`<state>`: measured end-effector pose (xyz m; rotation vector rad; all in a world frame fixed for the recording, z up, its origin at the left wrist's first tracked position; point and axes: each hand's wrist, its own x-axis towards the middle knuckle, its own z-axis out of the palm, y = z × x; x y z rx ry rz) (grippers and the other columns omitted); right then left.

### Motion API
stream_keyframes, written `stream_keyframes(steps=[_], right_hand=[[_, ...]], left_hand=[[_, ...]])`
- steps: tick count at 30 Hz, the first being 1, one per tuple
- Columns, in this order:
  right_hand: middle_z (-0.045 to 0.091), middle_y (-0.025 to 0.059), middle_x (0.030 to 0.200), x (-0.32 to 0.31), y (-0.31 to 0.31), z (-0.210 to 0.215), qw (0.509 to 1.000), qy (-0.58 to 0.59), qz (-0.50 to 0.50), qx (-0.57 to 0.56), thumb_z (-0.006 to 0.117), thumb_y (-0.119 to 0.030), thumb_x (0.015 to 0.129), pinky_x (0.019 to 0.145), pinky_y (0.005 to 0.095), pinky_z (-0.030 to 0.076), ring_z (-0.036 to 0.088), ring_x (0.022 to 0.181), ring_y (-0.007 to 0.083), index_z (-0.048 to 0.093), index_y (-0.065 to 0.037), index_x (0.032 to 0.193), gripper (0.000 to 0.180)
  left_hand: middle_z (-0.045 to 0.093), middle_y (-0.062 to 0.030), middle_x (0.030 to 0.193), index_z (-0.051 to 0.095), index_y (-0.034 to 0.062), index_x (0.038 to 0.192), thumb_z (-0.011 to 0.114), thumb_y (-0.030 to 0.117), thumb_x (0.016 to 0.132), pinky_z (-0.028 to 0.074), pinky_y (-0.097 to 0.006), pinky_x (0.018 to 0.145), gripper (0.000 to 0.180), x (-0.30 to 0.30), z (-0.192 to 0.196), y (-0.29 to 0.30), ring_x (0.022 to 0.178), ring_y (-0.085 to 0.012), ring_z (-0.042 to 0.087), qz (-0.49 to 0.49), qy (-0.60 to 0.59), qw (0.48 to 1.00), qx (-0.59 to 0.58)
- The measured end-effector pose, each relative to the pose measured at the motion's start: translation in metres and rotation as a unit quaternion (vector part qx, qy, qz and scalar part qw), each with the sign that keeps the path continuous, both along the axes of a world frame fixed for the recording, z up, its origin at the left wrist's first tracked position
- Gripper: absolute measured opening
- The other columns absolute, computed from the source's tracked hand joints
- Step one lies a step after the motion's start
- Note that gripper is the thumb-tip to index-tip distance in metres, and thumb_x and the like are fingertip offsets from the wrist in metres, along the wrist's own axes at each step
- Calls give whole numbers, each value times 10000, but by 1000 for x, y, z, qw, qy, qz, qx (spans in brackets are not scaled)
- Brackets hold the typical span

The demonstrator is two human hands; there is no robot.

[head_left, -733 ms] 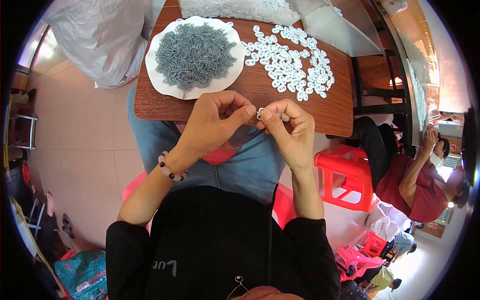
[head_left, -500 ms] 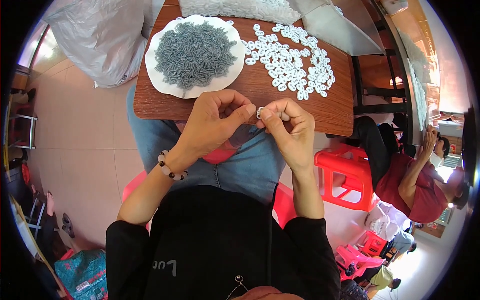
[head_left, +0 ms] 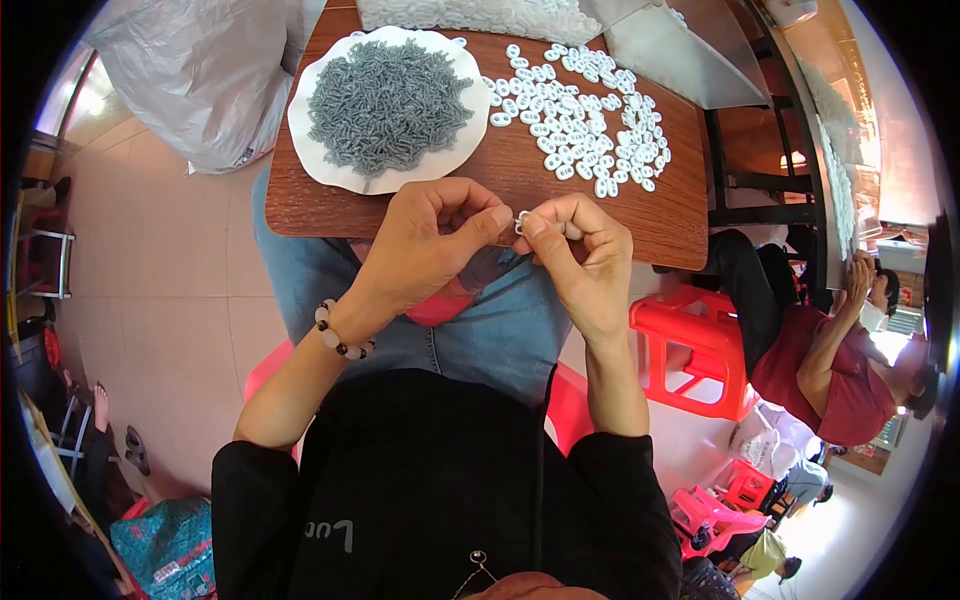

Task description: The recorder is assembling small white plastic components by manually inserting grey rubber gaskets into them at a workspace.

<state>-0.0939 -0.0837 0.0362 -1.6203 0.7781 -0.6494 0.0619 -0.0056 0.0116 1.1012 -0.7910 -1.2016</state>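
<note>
My left hand (head_left: pixel 432 243) and my right hand (head_left: pixel 582 258) meet at their fingertips just in front of the near edge of a small wooden table (head_left: pixel 500 170). Between thumb and fingers they pinch a small white plastic piece (head_left: pixel 521 221); any second part inside the fingers is hidden. Farther back on the table a white plate (head_left: pixel 330 165) holds a heap of small grey parts (head_left: pixel 388 103). To its right lie several loose white oval pieces (head_left: pixel 585 125).
A grey plastic sack (head_left: pixel 200 75) stands at the table's left, a bag of white pieces (head_left: pixel 480 14) at its far edge. A red stool (head_left: pixel 695 340) is at my right. A person in a red shirt (head_left: pixel 830 375) sits beyond it.
</note>
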Motion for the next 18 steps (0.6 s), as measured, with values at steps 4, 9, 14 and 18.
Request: stream_keyframes(steps=[4,9,14,18], right_hand=[[636,25,712,0,1,0,1000,11,3,0,596,-100,896,567,169,394,529,621,28,617,-1,863,106],[639,28,711,-1,1,-2,1000,4,2,3,597,-104,897,568,170,400,536,626,31,618,-2,863,110],[644,31,712,1,0,0,1000,18,8,5,602,-109,895,567,171,403,545,628,32,626,1,865,116],[644,30,704,2,0,-3,1000,5,3,17,604,-106,896,560,170,402,542,619,32,634,5,862,120]], left_hand=[[662,-47,797,641,-44,876,631,100,866,503,-202,684,145,-1,1,1,737,-67,619,0,-15,1000,11],[661,-34,773,647,-37,864,637,103,861,488,-189,653,141,-3,-2,1,707,-52,608,8,-24,1000,13],[659,-18,753,655,-27,860,643,92,854,446,-173,588,120,-6,-8,1,648,-26,563,28,-50,998,18],[656,-16,738,656,-26,855,641,87,854,437,-170,577,114,-9,-10,0,634,-19,550,44,-33,998,11]])
